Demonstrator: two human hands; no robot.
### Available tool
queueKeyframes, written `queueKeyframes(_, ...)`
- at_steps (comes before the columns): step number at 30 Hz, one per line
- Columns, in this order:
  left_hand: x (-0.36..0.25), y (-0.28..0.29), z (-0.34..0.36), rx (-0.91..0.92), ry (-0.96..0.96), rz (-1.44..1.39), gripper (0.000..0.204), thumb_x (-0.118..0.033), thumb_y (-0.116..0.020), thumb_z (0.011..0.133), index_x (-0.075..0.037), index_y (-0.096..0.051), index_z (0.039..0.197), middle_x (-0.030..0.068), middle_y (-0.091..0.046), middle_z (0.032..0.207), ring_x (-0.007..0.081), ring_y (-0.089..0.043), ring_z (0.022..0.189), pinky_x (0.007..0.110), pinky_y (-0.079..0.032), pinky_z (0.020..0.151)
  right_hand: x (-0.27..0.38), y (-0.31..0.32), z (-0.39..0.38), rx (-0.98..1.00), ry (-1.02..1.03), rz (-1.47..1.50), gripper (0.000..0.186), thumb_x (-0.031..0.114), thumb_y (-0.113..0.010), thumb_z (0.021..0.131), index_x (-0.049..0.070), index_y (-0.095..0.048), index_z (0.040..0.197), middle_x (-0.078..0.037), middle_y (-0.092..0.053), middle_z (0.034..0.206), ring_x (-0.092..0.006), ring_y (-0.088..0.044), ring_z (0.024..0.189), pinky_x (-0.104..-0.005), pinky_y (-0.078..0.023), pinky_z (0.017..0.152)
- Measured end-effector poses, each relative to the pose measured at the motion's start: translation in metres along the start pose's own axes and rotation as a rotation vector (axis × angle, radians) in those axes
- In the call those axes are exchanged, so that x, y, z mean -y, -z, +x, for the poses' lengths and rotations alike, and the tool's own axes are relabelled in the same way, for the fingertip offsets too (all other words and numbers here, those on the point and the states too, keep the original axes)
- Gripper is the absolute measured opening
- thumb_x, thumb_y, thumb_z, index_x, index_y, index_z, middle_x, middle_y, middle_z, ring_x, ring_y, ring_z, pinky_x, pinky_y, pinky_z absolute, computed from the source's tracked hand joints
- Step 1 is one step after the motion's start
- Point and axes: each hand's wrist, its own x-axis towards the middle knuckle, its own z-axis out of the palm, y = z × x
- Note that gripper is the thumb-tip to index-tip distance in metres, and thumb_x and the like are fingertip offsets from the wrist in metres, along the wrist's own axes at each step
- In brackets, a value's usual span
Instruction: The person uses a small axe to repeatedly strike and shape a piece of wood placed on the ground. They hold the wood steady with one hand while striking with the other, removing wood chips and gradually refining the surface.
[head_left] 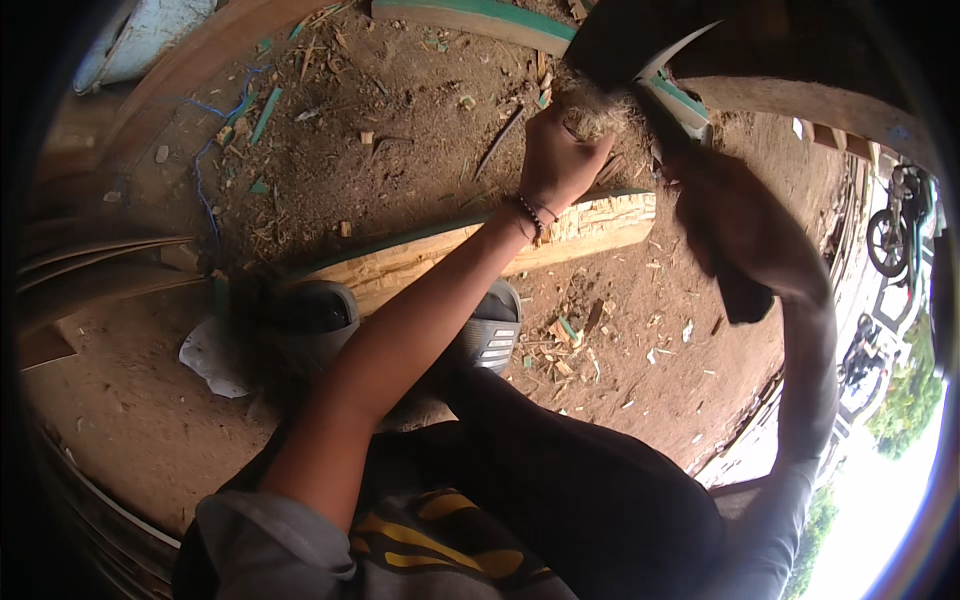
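My left hand (565, 158), with a beaded bracelet at the wrist, is closed at the upper middle. A tan, frayed fibrous clump (603, 118) shows right by its thumb and fingers; what the fingers grip is hidden. On the right, my right hand (750, 225) is wrapped round the dark handle (745, 296) of a chopping tool, blurred by motion. The tool's pale curved blade edge (685, 48) stands out above, beyond my left hand; its exact kind is unclear. Below my left hand lies a thick wooden beam (605, 222) with a rough-hewn pale face, in front of my sandals (488, 335).
Wood chips (565, 350) and splinters litter the dirt floor. Green-edged timber (480, 22) lies at the far side. A blue cord (203, 175) runs along the left, near stacked boards (110, 265) and a white plastic scrap (212, 358). Motorbikes (893, 228) stand at the far right.
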Motion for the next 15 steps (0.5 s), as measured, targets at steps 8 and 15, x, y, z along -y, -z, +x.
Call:
queueKeyframes(8,0.002,0.001,0.000,0.084,0.119,0.057,0.020,-0.007,-0.066,0.073,-0.001,-0.065,0.092,0.0149,-0.069,0.076,0.0273,-0.069,0.069,0.036,-0.054,0.064,-0.027,0.006,-0.009,0.089,-0.346,0.341,0.024,0.028,-0.059,0.094,0.005,-0.054,0.099,-0.002,-0.053,0.064,-0.0081,-0.048,0.045,-0.0218,-0.039,0.038)
queueKeyframes(15,0.010,0.001,0.017,0.086,0.270,0.128,0.014,-0.009,-0.064,0.074,0.001,-0.065,0.085,0.0095,-0.065,0.059,0.0174,-0.066,0.057,0.033,-0.051,0.052,-0.034,0.000,-0.013,-0.056,-0.340,0.553,0.026,0.033,-0.060,0.094,0.008,-0.055,0.101,0.000,-0.053,0.066,-0.0061,-0.048,0.046,-0.0199,-0.038,0.038)
